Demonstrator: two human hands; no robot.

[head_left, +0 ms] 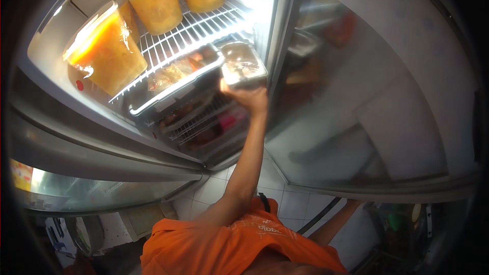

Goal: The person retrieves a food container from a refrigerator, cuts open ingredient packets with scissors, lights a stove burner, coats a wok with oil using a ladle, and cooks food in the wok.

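Observation:
My left hand reaches up into the lit fridge and grips the near end of a clear-covered container, thumb on its left side. What lies inside the container is blurred by glare. Just left of it, a tray holding bagged food sits under the wire shelf. My right arm stretches out at the lower right; the wrist shows by the glass door's lower edge, and the fingers are hidden.
Tubs of orange-yellow food stand on the upper shelf, one tilted at its left edge. The glass door swings out on the right. Another glass-fronted unit lies at lower left. Below is a tiled floor.

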